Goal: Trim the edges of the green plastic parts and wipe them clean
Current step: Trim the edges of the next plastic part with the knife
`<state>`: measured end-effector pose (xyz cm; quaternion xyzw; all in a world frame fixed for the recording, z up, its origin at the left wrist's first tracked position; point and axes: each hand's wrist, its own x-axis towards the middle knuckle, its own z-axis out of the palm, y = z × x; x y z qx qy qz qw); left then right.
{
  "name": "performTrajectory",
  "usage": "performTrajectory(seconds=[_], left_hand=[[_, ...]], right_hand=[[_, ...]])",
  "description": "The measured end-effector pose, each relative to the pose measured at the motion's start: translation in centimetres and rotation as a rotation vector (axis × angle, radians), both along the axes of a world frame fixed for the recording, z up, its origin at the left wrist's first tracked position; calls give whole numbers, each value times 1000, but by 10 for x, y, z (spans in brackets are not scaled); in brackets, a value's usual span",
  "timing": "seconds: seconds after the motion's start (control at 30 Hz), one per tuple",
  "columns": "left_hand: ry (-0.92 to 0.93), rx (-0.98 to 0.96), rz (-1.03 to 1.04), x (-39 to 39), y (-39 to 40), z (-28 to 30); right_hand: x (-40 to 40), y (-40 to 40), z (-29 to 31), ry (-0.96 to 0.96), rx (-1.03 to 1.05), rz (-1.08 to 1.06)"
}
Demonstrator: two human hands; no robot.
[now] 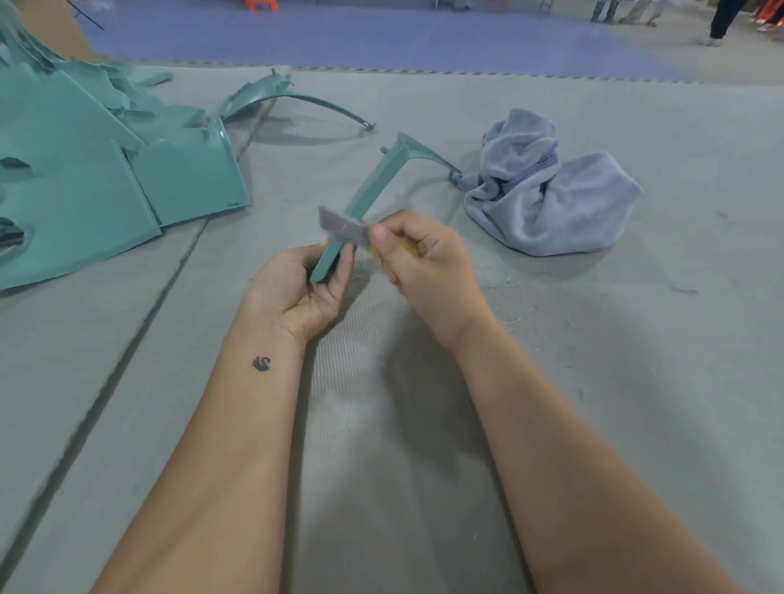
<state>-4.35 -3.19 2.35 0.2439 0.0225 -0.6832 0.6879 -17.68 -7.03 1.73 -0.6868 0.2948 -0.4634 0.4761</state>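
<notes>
My left hand (303,286) is curled around the near end of a long green plastic part (369,191), fingers wrapped on its lower tip, while the rest of the strip runs up and away from my palm and bends off to the right, its far end touching a crumpled blue-grey cloth (545,188). My right hand (424,257) is clamped on a yellow-handled knife (346,228), thumb on top, its grey blade laid across the strip just above my left fingers. Both hands sit close together, almost touching, over the grey floor mat (618,373). Well off beyond my left hand lies a heap of green panels (75,179), with a thin curved green piece (283,95) beside it.
</notes>
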Motion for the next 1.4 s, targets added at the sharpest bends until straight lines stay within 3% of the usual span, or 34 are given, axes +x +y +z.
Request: performTrajectory(seconds=[0.17, 0.3, 0.53, 0.67, 0.83, 1.2, 1.4], left_hand=[[-47, 34, -46, 2, 2, -3], [-66, 2, -49, 0, 2, -3], [-194, -126, 99, 1, -3, -4], [-255, -156, 195, 3, -5, -6], [-440, -188, 224, 1, -8, -8], [-659, -237, 187, -7, -10, -8], [-630, -225, 198, -6, -11, -9]], right_hand=[[-21, -20, 4, -336, 154, -202], [-33, -29, -1, -436, 239, -317], [-23, -23, -1, -435, 354, -251], [-16, -16, 0, -364, 288, -232], [-2, -8, 0, -282, 268, -226], [3, -11, -5, -161, 259, -303], [-8, -17, -2, -345, 376, -302]])
